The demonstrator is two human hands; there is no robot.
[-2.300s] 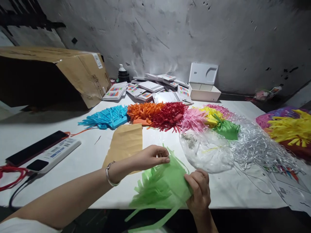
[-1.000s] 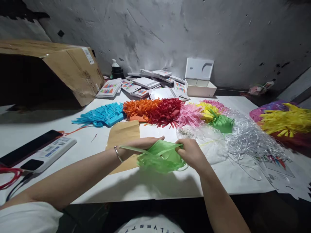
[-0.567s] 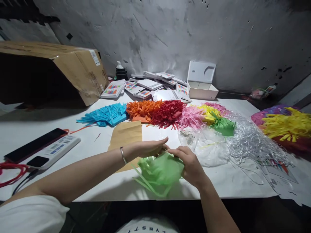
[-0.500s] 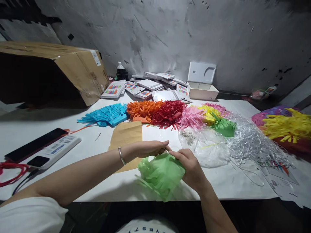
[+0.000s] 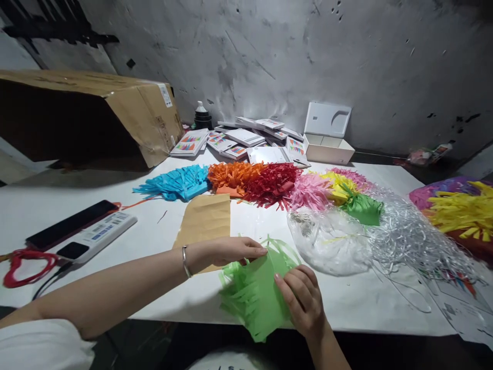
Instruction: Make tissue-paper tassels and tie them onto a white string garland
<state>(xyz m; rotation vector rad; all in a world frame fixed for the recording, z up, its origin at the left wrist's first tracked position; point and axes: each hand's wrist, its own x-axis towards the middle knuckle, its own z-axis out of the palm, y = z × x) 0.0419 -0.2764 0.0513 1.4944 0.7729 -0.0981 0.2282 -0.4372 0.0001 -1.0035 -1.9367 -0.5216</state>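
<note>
Light green fringed tissue paper hangs between my hands over the table's front edge, its cut strips spreading left and up. My left hand, below a silver bracelet, pinches its upper edge between thumb and fingers. On the paper's right side, my right hand grips the edge with curled fingers. Just behind my left hand lies a brown kraft paper sheet. A clear plastic bag rests beyond my right hand.
Fringed tissue bundles in blue, orange, red and other colours line the table. Silver tinsel lies right. Behind are flat printed packs, an open white box and a cardboard box. A power bank sits left.
The green tissue paper has opened out flatter and its fringe now shows above as well. My right hand has moved slightly down and away from my left. The view has shifted a little.
</note>
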